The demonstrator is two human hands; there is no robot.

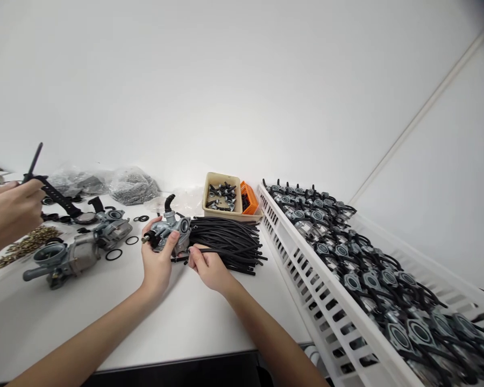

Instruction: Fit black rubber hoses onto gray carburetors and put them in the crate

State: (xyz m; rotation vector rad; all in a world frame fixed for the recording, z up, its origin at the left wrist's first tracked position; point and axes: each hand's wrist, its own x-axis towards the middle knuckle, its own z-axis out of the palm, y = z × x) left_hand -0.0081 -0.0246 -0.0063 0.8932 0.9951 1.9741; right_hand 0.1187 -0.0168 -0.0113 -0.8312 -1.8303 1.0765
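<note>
**Left Hand (157,266) Gripping Carburetor (168,228), Right Hand (210,267) Pinching Black Tube (205,250)**

A person is working at a white desk (210,333), and from where I am standing the left hand is clamping firmly around the metal carburetor. The piece is sitting just above the palm, its near side pressing against the thumb, its black elbow (169,202) pointing upward and its round flanged opening facing right. The right hand is holding just beside it, fingertips closing together on the tube at the carburetor's lower right. Whether the tube is touching the carburetor, I cannot tell.

Behind the right hand, a pile of black tubes (234,239) is spreading across the desk. A beige bin (205,196) of small fittings is standing beyond the pile, with an orange basket (253,203) just beside it. To the right, a long white crate (302,263) is holding rows of carburetors.

On the left, two more carburetors (84,253) are lying near black rings (114,255) and a heap of brass pieces (26,246). Above them, a co-worker's hand (22,207) is grasping a dark, slim tool (35,160), while clear plastic bags (129,185) are resting against the wall side.
</note>
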